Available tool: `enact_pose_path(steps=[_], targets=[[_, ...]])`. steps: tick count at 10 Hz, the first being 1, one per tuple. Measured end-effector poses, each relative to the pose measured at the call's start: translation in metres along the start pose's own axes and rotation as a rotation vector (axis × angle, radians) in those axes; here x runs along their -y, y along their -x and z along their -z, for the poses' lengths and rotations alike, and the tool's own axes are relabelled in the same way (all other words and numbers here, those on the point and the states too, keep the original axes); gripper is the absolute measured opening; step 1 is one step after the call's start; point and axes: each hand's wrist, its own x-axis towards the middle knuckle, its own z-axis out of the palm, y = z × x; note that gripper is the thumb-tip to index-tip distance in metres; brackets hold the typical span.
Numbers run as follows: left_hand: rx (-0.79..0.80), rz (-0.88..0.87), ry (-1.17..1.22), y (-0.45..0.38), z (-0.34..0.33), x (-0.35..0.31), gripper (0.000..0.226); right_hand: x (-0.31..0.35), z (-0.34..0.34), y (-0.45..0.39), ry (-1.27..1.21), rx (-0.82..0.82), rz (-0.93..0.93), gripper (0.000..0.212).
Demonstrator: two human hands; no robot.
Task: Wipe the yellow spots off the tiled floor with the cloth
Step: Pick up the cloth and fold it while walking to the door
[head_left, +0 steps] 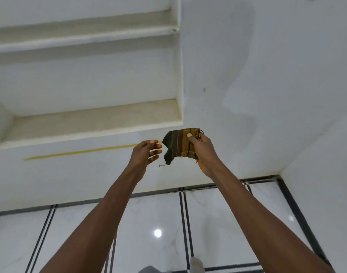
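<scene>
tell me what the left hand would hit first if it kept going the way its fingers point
Probably the striped cloth that the right hand pinches: the open left hand points its fingers at the cloth's near edge, though depth is unclear.

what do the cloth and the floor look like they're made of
Cloth: seemingly a woven fabric, matte, with dark, brown and yellow stripes; loose threads hang from its frayed edges. The right hand pinches it.
Floor: glossy white tiles with faint grey veining, likely polished ceramic or marble; a lamp reflects sharply on them, and dark lines separate them.

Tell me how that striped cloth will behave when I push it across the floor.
Probably floppy: the cloth sags from the right hand. Likely light, held by one pinch. Its frayed threads may snag or trail.
</scene>
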Motion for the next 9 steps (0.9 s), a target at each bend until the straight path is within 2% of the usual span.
enact_pose_path(steps=[1,3,4,5,6,7,8,9], targets=[[-0.033,-0.002,0.036,-0.036,0.015,-0.014,0.021,0.008,-0.036,-0.048,0.053,0.034,-0.001,0.013],[-0.084,-0.003,0.143,-0.127,0.047,-0.054,0.022,0.022,-0.101,-0.152,0.150,0.076,-0.003,0.021],[-0.096,-0.005,0.147,-0.180,0.070,-0.074,0.025,0.028,-0.127,-0.209,0.148,0.063,-0.029,0.015],[-0.082,0.019,0.104,-0.226,0.077,-0.082,0.024,0.026,-0.124,-0.254,0.331,-0.054,-0.036,0.019],[-0.055,0.062,0.075,-0.256,0.070,-0.074,0.023,0.009,-0.106,-0.282,0.762,-0.155,-0.023,0.033],[-0.028,0.106,0.048,-0.275,0.058,-0.061,0.026,-0.008,-0.098,-0.289,0.993,-0.220,0.047,0.033],[-0.010,0.125,0.000,-0.288,0.049,-0.051,0.026,-0.013,-0.101,-0.279,1.138,-0.281,0.149,0.038],[-0.004,0.105,-0.038,-0.289,0.043,-0.051,0.026,-0.013,-0.100,-0.267,1.145,-0.281,0.227,0.039]])
